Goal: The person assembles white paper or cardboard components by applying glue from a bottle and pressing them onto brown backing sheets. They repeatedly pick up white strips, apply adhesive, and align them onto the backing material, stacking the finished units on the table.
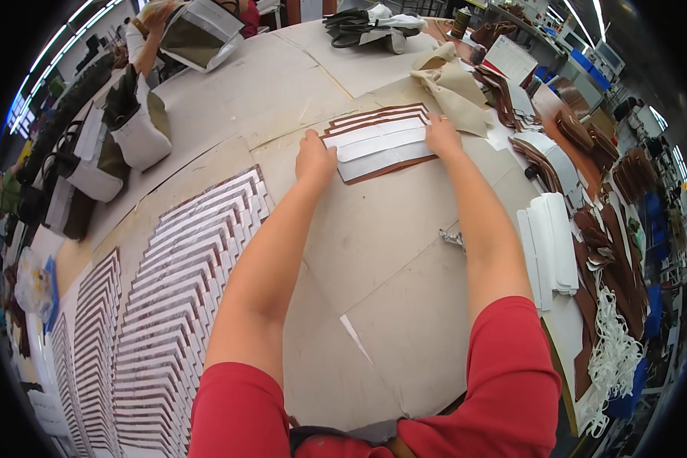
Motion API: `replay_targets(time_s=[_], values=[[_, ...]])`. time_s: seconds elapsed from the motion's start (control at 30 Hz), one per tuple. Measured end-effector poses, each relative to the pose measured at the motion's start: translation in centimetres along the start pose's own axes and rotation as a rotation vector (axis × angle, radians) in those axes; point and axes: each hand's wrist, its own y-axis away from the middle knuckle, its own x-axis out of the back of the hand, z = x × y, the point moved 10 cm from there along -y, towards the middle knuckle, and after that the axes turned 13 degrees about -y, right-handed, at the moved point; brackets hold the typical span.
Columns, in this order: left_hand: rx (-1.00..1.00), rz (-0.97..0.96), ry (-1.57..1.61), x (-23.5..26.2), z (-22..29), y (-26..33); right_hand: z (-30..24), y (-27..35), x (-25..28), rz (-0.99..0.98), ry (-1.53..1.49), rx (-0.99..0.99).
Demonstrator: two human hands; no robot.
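Both my arms reach out over the table. A short overlapping stack of brown-edged leather panels [382, 140] with white and grey faces lies at their far end. My left hand [315, 158] has its fingers curled at the left edge of the front panels. My right hand [442, 137] grips the right edge, thumb and fingers closed around it. The fingertips are partly hidden, so I cannot tell how many panels they hold. To the left, long rows of overlapping panels [195, 263] with the same white faces and brown edges cover the table.
Folded beige cloth [454, 90] lies just beyond my right hand. White sheets [548, 248] are piled at the right, beside brown leather pieces [614, 252] and tangled white strips [612, 347]. White and olive bags [141, 126] stand far left. Another person's hand [156, 17] holds a bag at the back.
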Motion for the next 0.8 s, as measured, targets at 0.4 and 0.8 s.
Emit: replay_targets(time_s=[0.4,0.8], values=[[-0.355,-0.446,-0.185,15.6,-11.2,22.0,-0.9,12.8,20.8,0.059,0.014,0.395],[0.056,-0.434,-0.251,15.3,-17.9,30.0,-12.9,30.3,19.0,-0.209,-0.348,0.377]])
